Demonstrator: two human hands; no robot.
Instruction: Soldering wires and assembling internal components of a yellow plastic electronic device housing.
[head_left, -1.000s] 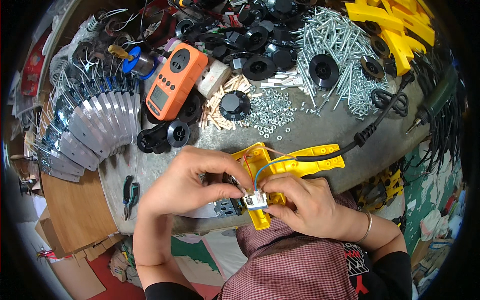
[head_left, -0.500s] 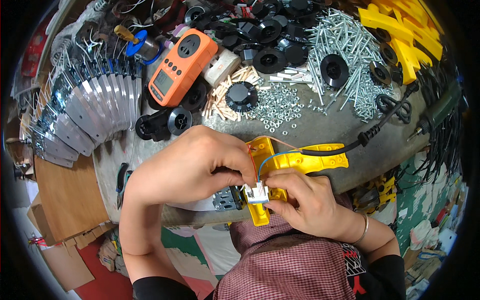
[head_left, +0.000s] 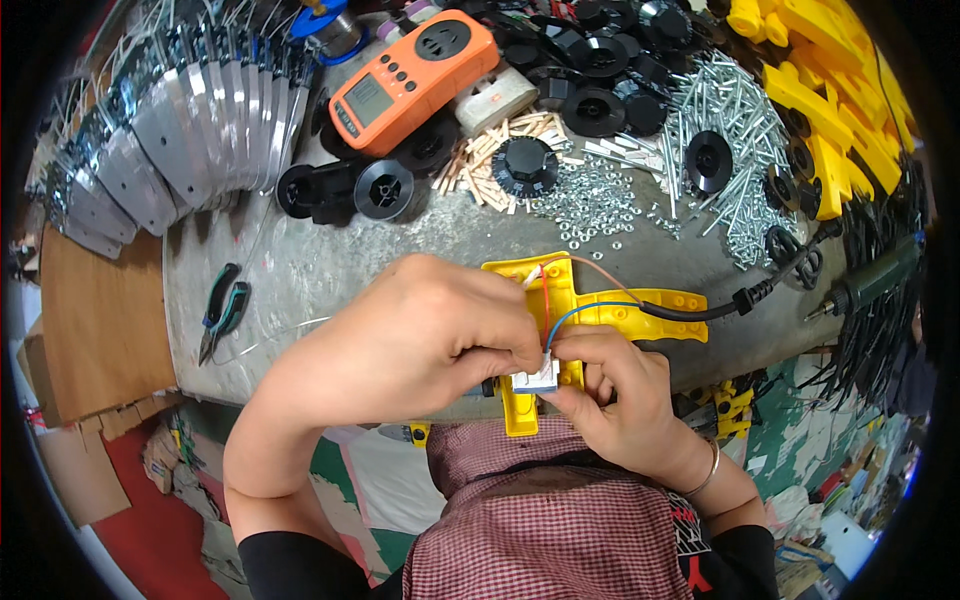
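Note:
A small white block with wires running into its top sits over a yellow plastic half shell. My left hand reaches in from the left, thumb and fingers pinched at the block's upper left edge; its fingertips partly hide the block. Closed on the block's right side is my right hand, thumb below and index finger above. A red wire and a blue wire lead up from the block. A brown wire arches over the shell to a black cable lying along its handle part.
Pliers lie at left, below fanned metal plates. An orange meter, black knobs, wooden pegs, nuts and screws cover the back. Yellow shells and a dark green screwdriver are at right.
The view has shifted, bringing the pliers fully into sight. Both hands keep their pinch at the white block. The dark slotted metal part beside the shell is now mostly hidden behind my left hand.

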